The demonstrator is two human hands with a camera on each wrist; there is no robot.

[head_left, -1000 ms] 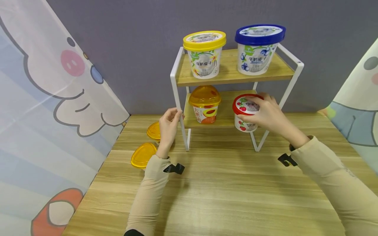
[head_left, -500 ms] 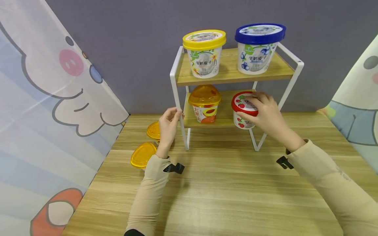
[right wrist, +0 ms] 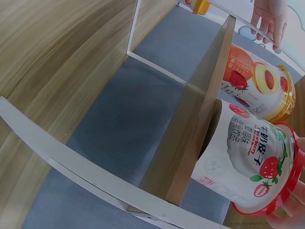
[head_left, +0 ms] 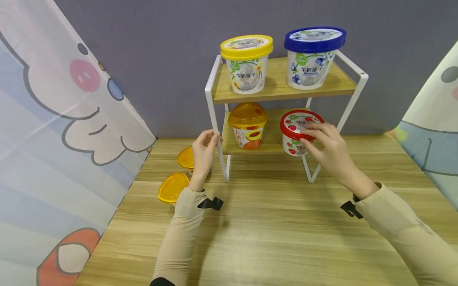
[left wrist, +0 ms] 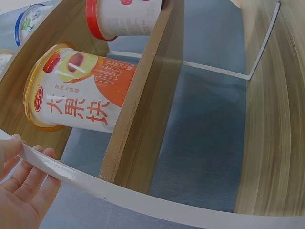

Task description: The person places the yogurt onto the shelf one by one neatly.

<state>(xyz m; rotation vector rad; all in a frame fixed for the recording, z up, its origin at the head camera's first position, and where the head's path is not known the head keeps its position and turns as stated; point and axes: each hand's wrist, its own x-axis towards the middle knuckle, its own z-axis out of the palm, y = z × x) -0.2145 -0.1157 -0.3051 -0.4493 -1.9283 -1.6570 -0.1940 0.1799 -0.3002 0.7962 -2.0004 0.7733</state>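
Observation:
My left hand [head_left: 204, 153] pinches the white metal side frame [head_left: 213, 115] of a two-tier wooden shelf; in the left wrist view, thumb and fingers [left wrist: 33, 183] lie on either side of the bar. On the lower tier stands a strawberry tub with a red lid [head_left: 295, 135], upright near the front edge. My right hand [head_left: 330, 149] is at the tub's right front, its loosely extended fingers over the lid's edge. To the tub's left is a fruit cup with an orange dome lid [head_left: 247, 126]. The right wrist view shows fingertips [right wrist: 290, 210] beside the red rim.
On the upper tier [head_left: 277, 75] stand a yellow-lidded tub [head_left: 247, 65] and a blue-lidded tub [head_left: 313, 57]. Two orange-lidded cups, one nearer [head_left: 173, 187] and one farther [head_left: 186, 157], sit on the wood-grain table [head_left: 268, 234] left of the shelf. A grey wall is behind.
The red-lidded tub has shifted slightly back and left on the lower tier. My right hand's fingers have loosened and slid right across its lid. The left hand stays at the frame.

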